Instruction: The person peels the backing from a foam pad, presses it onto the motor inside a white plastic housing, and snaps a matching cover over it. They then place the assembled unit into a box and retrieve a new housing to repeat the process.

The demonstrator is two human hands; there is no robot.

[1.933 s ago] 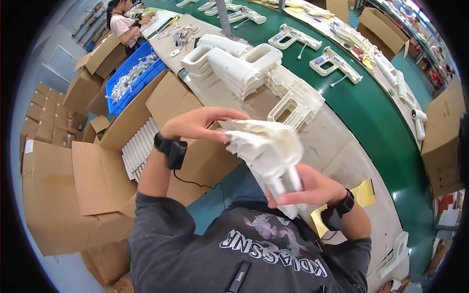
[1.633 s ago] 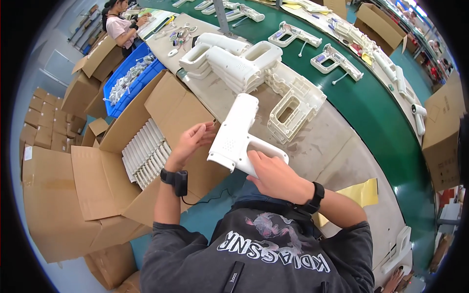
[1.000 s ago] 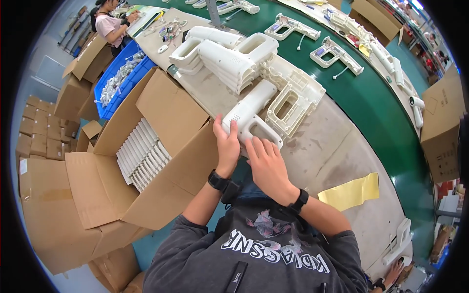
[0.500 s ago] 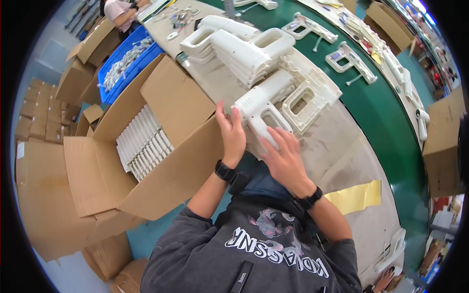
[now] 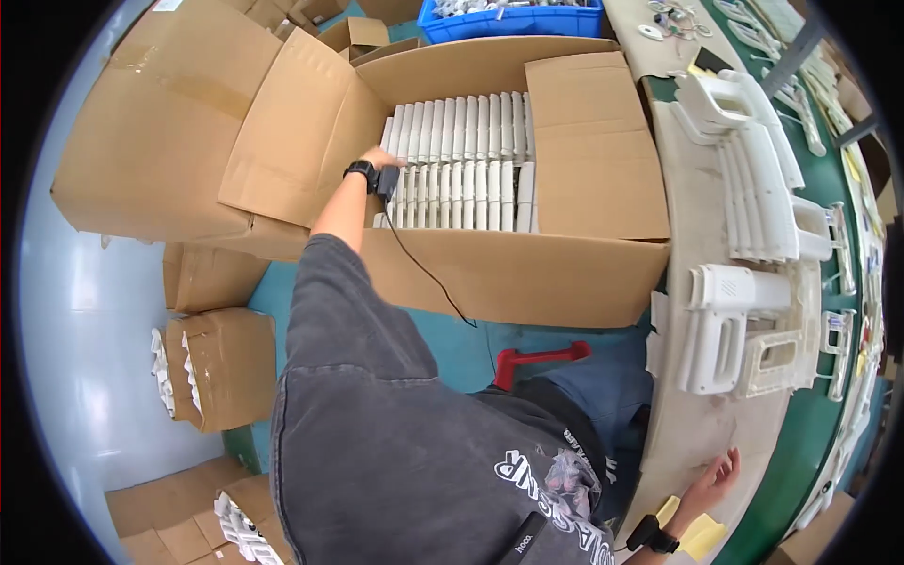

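Observation:
My left hand (image 5: 381, 158) reaches into the cardboard box (image 5: 508, 282), at the left end of the packed white plastic shells (image 5: 461, 193). Its fingers touch the end shells and are mostly hidden, so I cannot tell whether they grip one. The shells stand on edge in two rows. My right hand (image 5: 713, 482) is open at the near part of the table, with nothing in it and its fingers slightly curled. Beyond that hand, a white handled casing (image 5: 720, 325) lies on the table beside a cream inner half-shell (image 5: 772, 363).
Stacked white casings (image 5: 753, 179) lie farther up the table, beside a green conveyor (image 5: 819, 377) bearing white frames. Yellow paper (image 5: 702, 539) is by my right wrist. A blue bin (image 5: 513, 24) stands behind the box. A red bar (image 5: 541, 355) sticks up near my legs.
My view has swung left. My left hand has gone from the white casing on the table into the box. My right hand has let go of the casing and drawn back toward the yellow paper.

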